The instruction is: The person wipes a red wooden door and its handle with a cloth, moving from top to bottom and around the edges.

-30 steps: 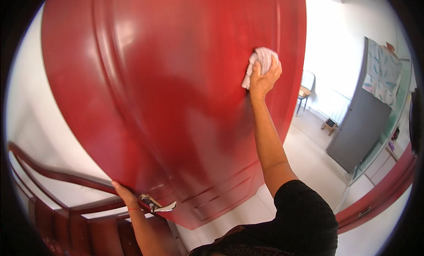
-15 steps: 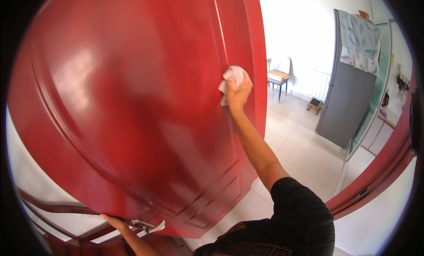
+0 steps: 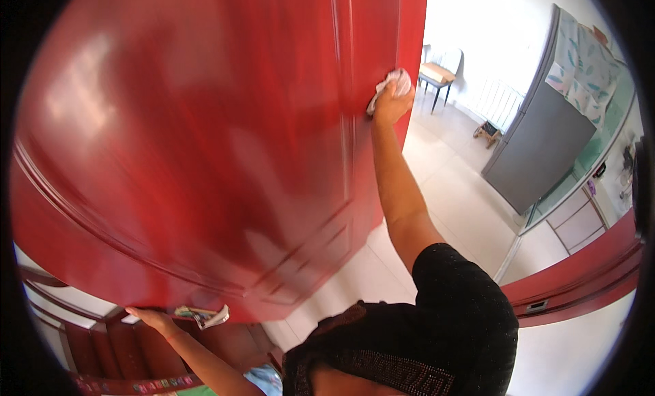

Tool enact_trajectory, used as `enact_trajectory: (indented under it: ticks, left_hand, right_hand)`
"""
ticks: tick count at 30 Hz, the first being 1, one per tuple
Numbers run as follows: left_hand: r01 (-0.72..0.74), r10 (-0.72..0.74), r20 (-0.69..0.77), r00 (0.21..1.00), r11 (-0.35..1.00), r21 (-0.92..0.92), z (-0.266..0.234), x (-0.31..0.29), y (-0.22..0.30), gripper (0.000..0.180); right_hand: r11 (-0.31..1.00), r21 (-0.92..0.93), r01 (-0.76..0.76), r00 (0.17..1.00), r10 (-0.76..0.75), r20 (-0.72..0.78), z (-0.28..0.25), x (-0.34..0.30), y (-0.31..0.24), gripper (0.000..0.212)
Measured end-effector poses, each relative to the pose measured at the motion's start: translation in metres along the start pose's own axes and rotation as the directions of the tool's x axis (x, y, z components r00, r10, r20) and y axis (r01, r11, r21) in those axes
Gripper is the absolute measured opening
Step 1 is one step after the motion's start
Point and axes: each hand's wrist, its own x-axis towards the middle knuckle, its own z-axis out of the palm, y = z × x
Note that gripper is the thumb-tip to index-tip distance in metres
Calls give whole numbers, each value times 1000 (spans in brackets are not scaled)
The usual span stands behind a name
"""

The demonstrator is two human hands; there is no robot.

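A large glossy red panelled door [image 3: 225,143] fills the left and middle of the view. My right hand [image 3: 394,108] is closed around a crumpled pale cloth [image 3: 397,82], pressing it against the door face near the right edge. At the lower left, my left hand [image 3: 153,321] grips the near edge of the door, its fingers partly hidden. Beside that hand is a metal door handle [image 3: 215,318].
Past the door stand a chair [image 3: 437,75] with a box on it, a small wooden stool [image 3: 488,132] and a grey fridge [image 3: 542,140] under a leaf-patterned cover [image 3: 580,68]. A red door frame [image 3: 580,287] curves along the right. Dark red railings [image 3: 82,321] are lower left.
My right hand has moved the cloth up and right across the door, toward its edge. My left hand stays by the handle, and the whole view has shifted slightly.
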Motion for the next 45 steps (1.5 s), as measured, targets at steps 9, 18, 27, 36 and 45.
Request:
enact_trajectory:
  ticks: [9,18,27,36,45]
  left_hand:
    - [7,-5,-21,1000,996,89,-32,14,-17,70]
    - [74,-73,100,992,997,-4,2,-9,-2,78]
    - [91,-91,19,996,996,-3,-24,14,-22,80]
    - [-31,31,9,999,999,11,-13,10,-18,76]
    - [4,9,112,994,994,-113,-25,24,-28,70]
  right_hand:
    - [595,-274,-756,569,803,175,-100,-174,66,50]
    - [957,251,146,930,-219,295,-42,-151,-37,59]
    - [992,91,-89,994,82,76,-26,-144,72,46]
    - [808,421,-412,900,287,328,-56,-157,16,33]
    - [921,368,131,914,-256,316,-61,-234,-145,64]
